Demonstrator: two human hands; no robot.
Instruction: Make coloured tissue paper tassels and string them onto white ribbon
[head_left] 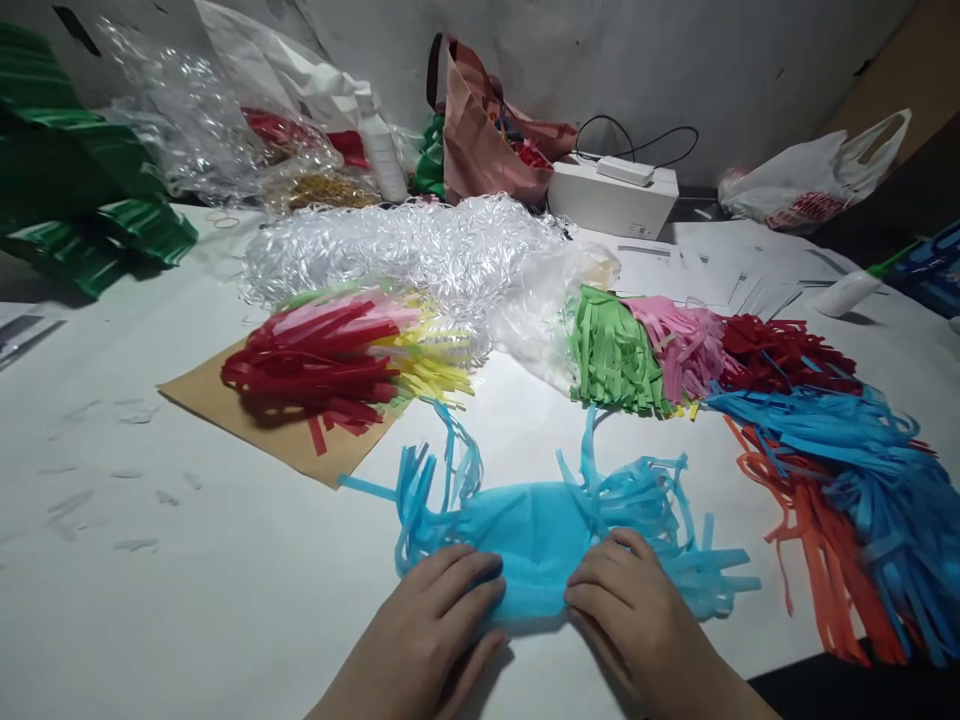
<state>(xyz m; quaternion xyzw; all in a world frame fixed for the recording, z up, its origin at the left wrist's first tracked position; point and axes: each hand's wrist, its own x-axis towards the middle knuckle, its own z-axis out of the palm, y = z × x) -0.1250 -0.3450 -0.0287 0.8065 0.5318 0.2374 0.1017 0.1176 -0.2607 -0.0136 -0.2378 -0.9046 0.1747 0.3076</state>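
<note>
White table (225, 620), grey wall (735, 60) behind. Landmark = tinsel (375, 245), silvery heap mid-table. Directly behind tinsel: pink bag (472, 130), white bottle (381, 150). Behind + R of tinsel: white box (607, 200) w/ cable (630, 140) on top; further R, plastic bag (817, 180). Far L of tinsel: green foil (52, 160).

Edges/room: R of tinsel is crowded, row of green strips (615, 350), pink strips (686, 345), red strips (787, 350), then darker blue strips (900, 500) + orange strips (825, 545) running twd near edge; dark area past table edge, bottom R. Near-L of tinsel: kraft sheet (217, 400) under mixed strips (322, 360). L of that, white surface w/ pale scraps (135, 475).

Blue paper (532, 530): on table, near side of tinsel, apart from it, under both hands. Light blue, creased solid middle, both ends cut into loose curly strips, a few pointing twd tinsel. Near edge folded or rolled, can't tell which.

L hand (435, 620): fingers close together on near-L part, thumb apart below. R hand (637, 600): fingers bent, together, on near-R part; thumb mostly hidden. Can't tell if either pinches.
</note>
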